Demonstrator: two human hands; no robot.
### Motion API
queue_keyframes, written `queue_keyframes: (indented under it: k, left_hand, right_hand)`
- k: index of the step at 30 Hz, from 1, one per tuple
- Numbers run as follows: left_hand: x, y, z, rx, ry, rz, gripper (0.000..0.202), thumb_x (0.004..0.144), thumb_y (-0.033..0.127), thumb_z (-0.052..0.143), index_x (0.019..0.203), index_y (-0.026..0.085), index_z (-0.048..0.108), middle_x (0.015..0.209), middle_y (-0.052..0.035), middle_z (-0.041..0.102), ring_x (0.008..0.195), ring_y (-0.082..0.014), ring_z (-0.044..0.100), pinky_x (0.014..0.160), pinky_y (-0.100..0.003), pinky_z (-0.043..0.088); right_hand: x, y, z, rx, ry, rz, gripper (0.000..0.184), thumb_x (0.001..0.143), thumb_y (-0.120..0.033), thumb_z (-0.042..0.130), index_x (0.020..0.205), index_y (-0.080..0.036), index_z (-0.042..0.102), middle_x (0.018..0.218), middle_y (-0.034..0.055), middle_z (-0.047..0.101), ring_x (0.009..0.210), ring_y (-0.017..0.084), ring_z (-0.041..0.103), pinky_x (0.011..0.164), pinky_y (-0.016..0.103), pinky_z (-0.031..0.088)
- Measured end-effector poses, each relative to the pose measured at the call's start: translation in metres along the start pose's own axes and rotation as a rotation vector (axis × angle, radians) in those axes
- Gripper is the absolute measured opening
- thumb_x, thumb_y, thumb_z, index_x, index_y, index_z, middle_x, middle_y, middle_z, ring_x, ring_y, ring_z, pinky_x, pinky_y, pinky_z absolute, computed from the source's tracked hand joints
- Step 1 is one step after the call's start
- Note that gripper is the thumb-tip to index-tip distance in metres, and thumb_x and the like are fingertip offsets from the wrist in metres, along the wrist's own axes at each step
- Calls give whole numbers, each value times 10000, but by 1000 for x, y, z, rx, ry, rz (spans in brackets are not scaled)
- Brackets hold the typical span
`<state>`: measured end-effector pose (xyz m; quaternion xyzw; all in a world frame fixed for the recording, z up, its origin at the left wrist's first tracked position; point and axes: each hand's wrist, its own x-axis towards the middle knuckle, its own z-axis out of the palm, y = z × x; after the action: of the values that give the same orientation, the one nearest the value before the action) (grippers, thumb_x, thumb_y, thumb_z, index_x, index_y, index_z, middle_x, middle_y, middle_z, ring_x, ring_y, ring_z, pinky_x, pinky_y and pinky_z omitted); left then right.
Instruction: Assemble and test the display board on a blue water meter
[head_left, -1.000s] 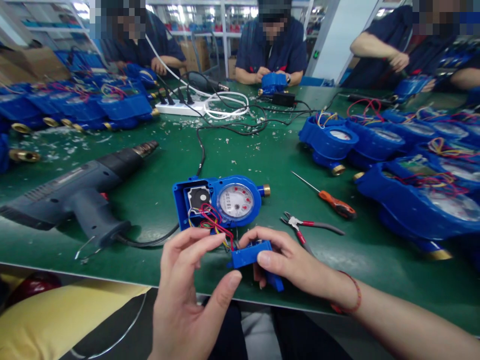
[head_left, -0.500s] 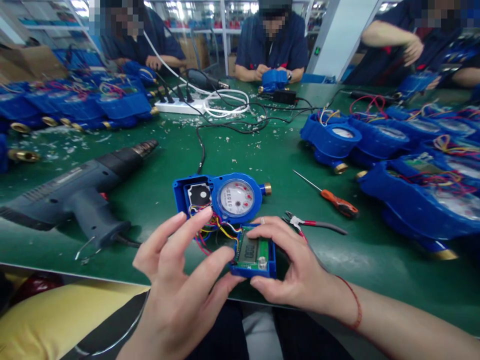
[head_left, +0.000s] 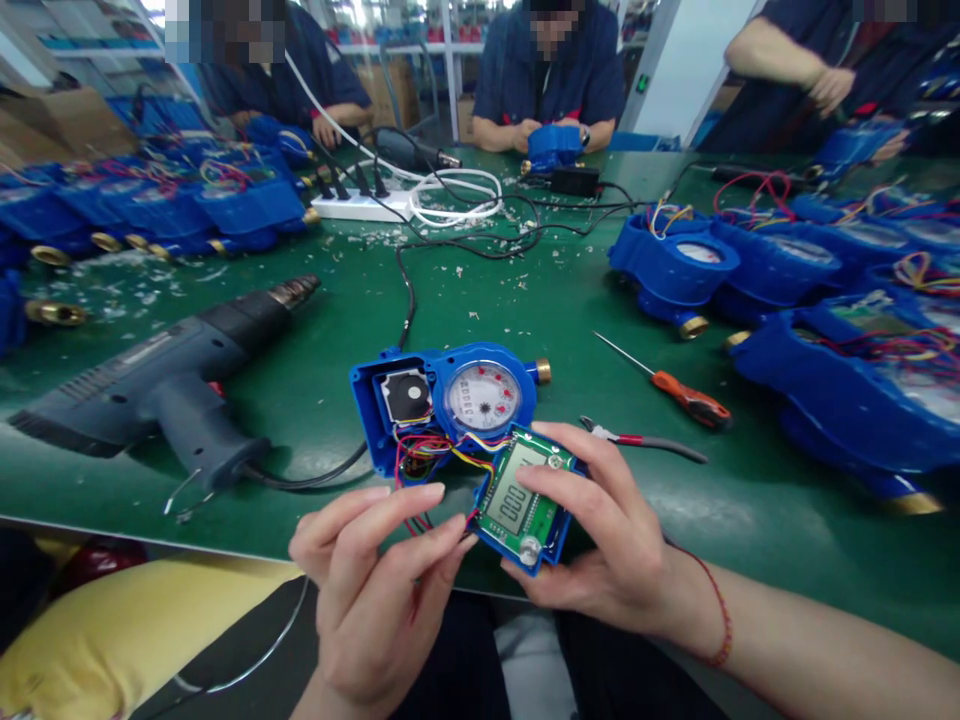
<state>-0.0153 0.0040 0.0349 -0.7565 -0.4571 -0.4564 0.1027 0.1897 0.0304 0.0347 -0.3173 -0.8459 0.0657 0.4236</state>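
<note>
My right hand (head_left: 607,530) holds a small blue housing (head_left: 556,540) by its edges. In it sits a green circuit board with an LCD screen (head_left: 513,497) showing zeros, a finger lying across it. My left hand (head_left: 382,570) is at the housing's lower left corner, thumb and index fingertip pinched together beside a red wire; what is between them is hidden. Coloured wires (head_left: 427,445) run from the board to a blue water meter (head_left: 534,405) just behind, with a round dial and brass fitting. The meter's open side box holds a black-and-white part (head_left: 407,396).
A heat gun (head_left: 187,370) lies left; an orange screwdriver (head_left: 690,400) and red-and-black cutters (head_left: 649,443) lie right. Blue meters (head_left: 675,265) crowd both sides. A white power strip (head_left: 364,205) and cables sit behind among white scraps. Several co-workers sit opposite.
The housing has turned and tilted in my right hand, so its screen shows more clearly. My left thumb and index finger have closed together at its lower left corner.
</note>
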Motion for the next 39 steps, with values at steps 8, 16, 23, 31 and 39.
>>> queue_keyframes:
  k: [8, 16, 23, 31, 39]
  left_hand:
    - [-4, -8, -1, 27, 4, 48, 195, 755, 109, 717, 905, 230, 687, 911, -48, 685, 872, -228, 538, 757, -373, 385]
    - [0, -12, 1, 30, -33, 74, 186, 784, 118, 690, 926, 238, 686, 914, -39, 705, 889, -220, 549, 769, -364, 386]
    - [5, -15, 1, -131, -59, 29, 161, 790, 102, 673, 899, 221, 681, 923, -40, 717, 920, -214, 564, 819, -371, 392]
    - [15, -10, 3, -471, -203, -192, 209, 811, 63, 627, 895, 253, 642, 846, 10, 711, 872, -193, 593, 855, -394, 417]
    - [24, -4, 0, -546, -231, -195, 248, 835, 118, 602, 1042, 255, 623, 918, -18, 668, 992, -217, 524, 872, -385, 401]
  right_hand:
    - [1, 2, 1, 13, -12, 5, 513, 719, -216, 713, 1172, -80, 513, 1320, 182, 417, 1252, 211, 437, 1079, 278, 355]
    - [3, 4, -1, 23, -23, 12, 490, 744, -219, 700, 1172, -88, 502, 1311, 183, 420, 1241, 216, 438, 1057, 306, 381]
    - [10, 11, -1, 177, -71, 55, 471, 757, -290, 687, 1155, -132, 491, 1250, 162, 476, 1205, 229, 466, 997, 358, 428]
    - [11, 22, -1, 466, -134, 185, 482, 738, -364, 708, 1145, -198, 513, 1208, 118, 532, 1217, 251, 458, 998, 403, 404]
    - [16, 18, -2, 721, -88, 357, 450, 732, -485, 725, 1051, -196, 594, 1102, 76, 562, 1080, 223, 535, 942, 358, 419]
